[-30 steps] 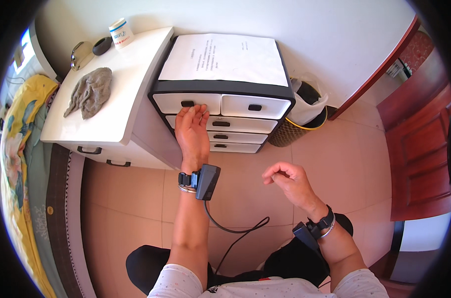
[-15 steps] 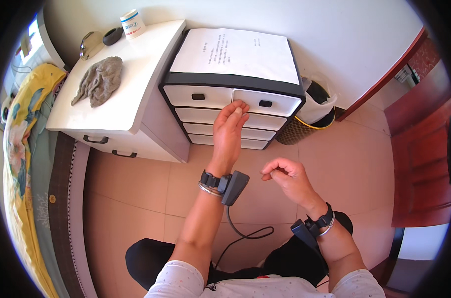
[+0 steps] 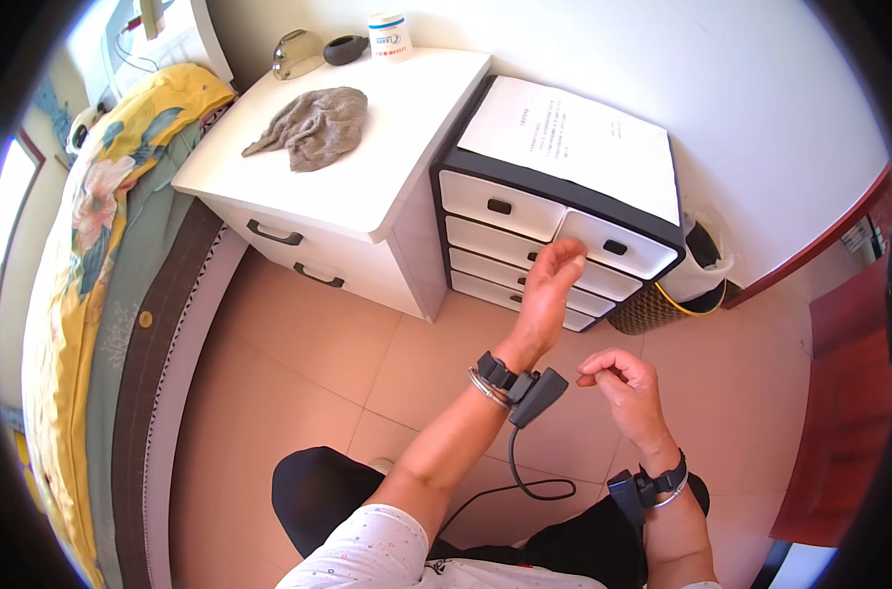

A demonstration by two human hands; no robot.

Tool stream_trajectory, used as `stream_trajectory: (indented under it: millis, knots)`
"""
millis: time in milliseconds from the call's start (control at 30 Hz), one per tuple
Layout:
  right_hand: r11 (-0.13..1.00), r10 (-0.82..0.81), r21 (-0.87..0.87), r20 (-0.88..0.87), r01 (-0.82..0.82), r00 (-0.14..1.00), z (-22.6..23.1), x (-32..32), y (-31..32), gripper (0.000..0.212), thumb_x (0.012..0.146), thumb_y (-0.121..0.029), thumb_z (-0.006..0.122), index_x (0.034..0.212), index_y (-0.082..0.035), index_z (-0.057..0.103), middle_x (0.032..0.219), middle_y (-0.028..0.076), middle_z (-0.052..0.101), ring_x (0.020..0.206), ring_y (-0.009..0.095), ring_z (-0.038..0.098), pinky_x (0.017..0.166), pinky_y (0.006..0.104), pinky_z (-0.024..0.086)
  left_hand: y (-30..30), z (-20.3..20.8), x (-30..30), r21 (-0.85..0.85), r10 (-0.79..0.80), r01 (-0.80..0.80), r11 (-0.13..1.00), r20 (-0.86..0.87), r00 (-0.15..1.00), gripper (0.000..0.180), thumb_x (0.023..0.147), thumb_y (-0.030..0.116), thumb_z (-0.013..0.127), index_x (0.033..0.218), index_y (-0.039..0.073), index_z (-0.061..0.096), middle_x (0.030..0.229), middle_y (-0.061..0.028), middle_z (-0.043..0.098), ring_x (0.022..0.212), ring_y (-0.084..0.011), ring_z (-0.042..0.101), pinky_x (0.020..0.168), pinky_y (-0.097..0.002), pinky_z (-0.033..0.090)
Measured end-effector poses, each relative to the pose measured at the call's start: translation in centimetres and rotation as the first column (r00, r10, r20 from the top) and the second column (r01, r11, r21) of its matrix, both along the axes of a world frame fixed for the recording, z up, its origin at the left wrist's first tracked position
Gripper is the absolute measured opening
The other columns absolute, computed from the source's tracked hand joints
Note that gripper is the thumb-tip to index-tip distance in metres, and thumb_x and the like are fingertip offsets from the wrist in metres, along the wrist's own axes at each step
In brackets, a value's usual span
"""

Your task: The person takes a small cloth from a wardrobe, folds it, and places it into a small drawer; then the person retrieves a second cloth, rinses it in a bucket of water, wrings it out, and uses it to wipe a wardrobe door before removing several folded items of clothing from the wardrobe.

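My left hand [image 3: 549, 293] reaches in front of a small cabinet [image 3: 556, 192] with a black frame and white drawers. Its fingers are bent together, with nothing visible in them. The fingertips overlap the lower left edge of the upper right drawer [image 3: 652, 257]; whether they touch it I cannot tell. Lower and to the right, my right hand [image 3: 630, 398] hangs over the floor, its fingers curled toward the thumb, with nothing seen in it. Both wrists wear black straps with dark devices. A black cable loops below the left one.
A white bedside cabinet [image 3: 407, 108] stands to the left, bearing a crumpled grey-brown cloth [image 3: 318, 128], a dark oval object [image 3: 345, 50] and a white tub [image 3: 389, 37]. Printed paper [image 3: 574, 137] covers the drawer cabinet. A lined wastebasket [image 3: 657, 309] is beside it; a bed [image 3: 83, 285] fills the far left.
The view has turned left, so the cabinets and both hands appear further right. My left hand still stays by the drawers, its fingers bent. My right hand remains curled.
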State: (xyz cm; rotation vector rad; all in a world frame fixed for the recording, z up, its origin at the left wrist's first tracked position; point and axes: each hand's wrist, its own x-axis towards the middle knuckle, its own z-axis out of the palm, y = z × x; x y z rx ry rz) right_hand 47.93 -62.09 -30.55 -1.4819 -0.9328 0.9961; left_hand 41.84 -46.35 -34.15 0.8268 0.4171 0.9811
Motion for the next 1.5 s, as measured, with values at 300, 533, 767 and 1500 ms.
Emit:
stream_trajectory:
  millis: [300,533,767,1500]
  knots:
    - [1.000,0.024,0.021,-0.102,-0.022,0.994,0.3,-0.6,1.6,0.015,0.080,0.004,0.046,0.084,0.002,0.060,0.080,0.005,0.061,0.075,0.012,0.060,0.070,0.0234,0.047,1.4,11.0,-4.7,0.445,0.076,0.063,0.894,-0.287,0.955,0.018,0.086,0.013,0.055,0.098,0.000,0.058,0.090,-0.0026,0.060,0.083,-0.0076,0.053,0.077,-0.0218,0.043]
    - [0.989,0.106,0.113,-0.148,-0.090,0.983,-0.4,-1.1,2.4,0.016,0.080,0.002,0.045,0.086,0.001,0.060,0.079,0.004,0.061,0.074,0.011,0.059,0.069,0.0238,0.047,10.3,21.6,-13.9,0.818,0.775,0.452,0.355,-0.528,0.348,0.058,0.085,0.040,0.055,0.122,-0.003,0.046,0.108,-0.0184,0.058,0.100,-0.0218,0.055,0.085,-0.0297,0.043]
    - [0.980,0.175,0.116,-0.103,-0.163,0.979,-0.6,-1.3,3.8,0.013,0.076,0.001,0.050,0.084,-0.001,0.060,0.072,0.003,0.060,0.067,0.010,0.057,0.062,0.0236,0.046,23.3,18.8,-21.9,0.446,0.678,0.724,0.526,-0.734,-0.039,0.070,0.080,0.042,0.059,0.130,-0.001,0.037,0.124,-0.0203,0.048,0.112,-0.0317,0.048,0.096,-0.0347,0.035]
    - [0.964,0.234,0.182,-0.247,-0.192,0.940,0.4,0.5,3.6,0.011,0.079,0.003,0.048,0.083,0.002,0.058,0.076,0.004,0.058,0.070,0.010,0.056,0.067,0.0227,0.046,-3.4,12.6,-15.5,0.554,0.048,0.552,0.623,-0.732,0.679,0.028,0.079,-0.003,0.052,0.106,0.000,0.058,0.108,-0.0121,0.056,0.100,-0.0192,0.051,0.090,-0.0334,0.039]
